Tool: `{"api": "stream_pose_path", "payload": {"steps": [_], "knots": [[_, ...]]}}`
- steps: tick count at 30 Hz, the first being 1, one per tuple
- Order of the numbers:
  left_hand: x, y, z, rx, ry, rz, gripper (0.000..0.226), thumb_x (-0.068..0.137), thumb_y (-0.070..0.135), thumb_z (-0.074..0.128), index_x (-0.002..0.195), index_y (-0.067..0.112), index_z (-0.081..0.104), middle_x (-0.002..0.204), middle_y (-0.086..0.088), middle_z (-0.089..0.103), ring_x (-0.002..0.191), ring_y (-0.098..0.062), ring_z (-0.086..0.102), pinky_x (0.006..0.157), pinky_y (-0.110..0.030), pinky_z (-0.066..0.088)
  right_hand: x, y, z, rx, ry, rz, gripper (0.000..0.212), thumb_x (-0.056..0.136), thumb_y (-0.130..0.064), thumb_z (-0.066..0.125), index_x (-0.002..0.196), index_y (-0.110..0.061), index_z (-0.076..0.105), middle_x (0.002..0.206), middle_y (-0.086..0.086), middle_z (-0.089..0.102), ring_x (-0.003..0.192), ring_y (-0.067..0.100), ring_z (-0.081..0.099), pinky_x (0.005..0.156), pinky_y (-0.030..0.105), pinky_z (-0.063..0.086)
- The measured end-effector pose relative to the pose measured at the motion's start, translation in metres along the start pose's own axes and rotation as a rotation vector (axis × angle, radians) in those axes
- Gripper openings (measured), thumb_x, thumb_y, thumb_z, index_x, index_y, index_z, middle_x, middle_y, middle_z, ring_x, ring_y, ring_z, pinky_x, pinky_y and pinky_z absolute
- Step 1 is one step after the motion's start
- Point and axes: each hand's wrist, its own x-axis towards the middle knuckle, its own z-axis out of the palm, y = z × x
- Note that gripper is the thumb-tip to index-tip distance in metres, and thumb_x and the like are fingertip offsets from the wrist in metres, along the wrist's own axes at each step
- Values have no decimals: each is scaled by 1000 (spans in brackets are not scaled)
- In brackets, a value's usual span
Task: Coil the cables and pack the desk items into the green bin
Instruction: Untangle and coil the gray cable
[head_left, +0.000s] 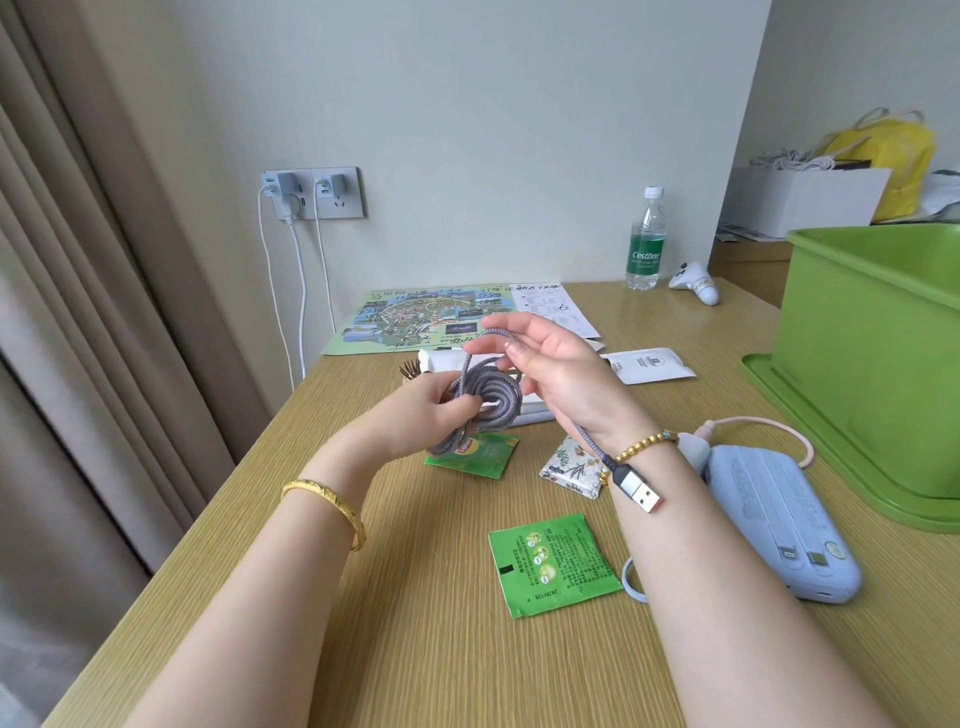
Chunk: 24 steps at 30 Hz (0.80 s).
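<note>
Above the worktop (363, 649), mid-frame: both hands are up holding a grey braided cable (485, 395); left hand (431, 415) is pinched shut on a flat coil of several loops; right hand (556, 374) sits just beside it, palm showing, fingers loosely curled with the cable's free run passing over them; the run then drops along the right wrist and ends in a USB plug (641, 493) hanging at the forearm. Left wrist has a gold bangle (327, 506); right wrist a beaded bracelet (644, 447).

On the worktop: two green tea sachets, one (478, 454) under the coil, one (553, 564) nearer the camera; a floral packet (571, 467) between them; a pale blue power bank (779, 525) at right with a pink cord (795, 436) looping off its far end; a map (415, 317) at the back; a water bottle (645, 241) near the wall. Green bin (872, 332) stands at the right edge on its green lid (831, 441), well apart from the cable.
</note>
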Motion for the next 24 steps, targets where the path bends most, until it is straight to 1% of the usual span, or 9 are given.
{"api": "stream_pose_path", "payload": {"steps": [2,7,10,13,16,18,20,22,24], "knots": [[-2,2,-3,-30,-61,-6,19,91,21,56,73,24,58,53,17,58,49,6,50,50,-7,38,1,0,1,-30,14,-21,31,96,-3,37,104,-26,57,91,-7,69,75,3,50,58,12,36],[-13,13,-13,-47,-305,76,22,89,15,61,68,23,59,53,17,53,50,2,46,51,-9,36,2,1,-2,46,118,-44,18,94,-10,49,86,-21,60,66,-9,67,61,2,50,51,13,36],[-18,17,-17,-269,-297,116,24,88,10,59,69,23,68,61,16,63,57,4,55,56,-8,42,3,3,-5,167,157,-13,17,92,-10,52,82,-18,62,56,-9,60,48,3,43,44,14,33],[-19,18,-18,-440,-191,153,27,85,15,54,66,26,71,58,11,64,53,1,56,53,-10,43,5,7,-1,189,186,98,17,92,-10,53,79,-18,61,46,-11,53,37,3,34,36,13,28],[-10,12,-18,-558,10,89,24,87,19,54,65,18,63,56,1,59,47,-9,52,48,-19,42,4,11,1,109,121,188,18,93,-11,50,82,-20,61,45,-8,48,33,4,31,35,15,26],[-2,8,-20,-668,211,-21,16,92,15,51,77,13,57,63,-5,57,48,-9,54,45,-21,46,1,11,3,69,-25,247,21,95,-9,46,104,-19,62,53,-4,46,35,3,32,36,15,30],[4,0,-23,-744,393,-145,7,92,16,49,86,15,52,73,-8,57,51,-9,56,44,-20,47,-2,11,6,34,-191,330,36,96,-3,40,128,-18,50,61,-1,44,36,2,33,37,14,31],[7,-9,-26,-673,497,-222,8,92,21,49,85,19,52,82,-10,55,61,-15,53,46,-21,48,-5,10,10,-12,-253,374,42,97,-1,37,136,-16,41,65,1,41,36,1,30,37,13,28],[10,-17,-26,-581,569,-266,12,91,23,50,80,19,52,87,-11,53,69,-19,50,49,-22,46,-6,5,10,-44,-232,360,43,98,-2,35,138,-17,40,65,1,40,35,1,26,36,12,22]]}}
